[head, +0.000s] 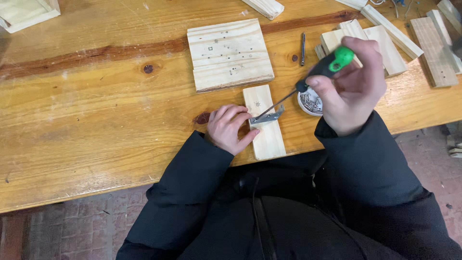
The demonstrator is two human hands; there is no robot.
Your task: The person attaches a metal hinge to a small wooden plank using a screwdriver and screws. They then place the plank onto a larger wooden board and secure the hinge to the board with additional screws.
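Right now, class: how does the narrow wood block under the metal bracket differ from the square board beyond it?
The narrow block is long and slim; the square board is wider. The block carries a metal bracket and is steadied by the left hand; the board lies untouched, dotted with small holes. Both are pale pine lying flat.
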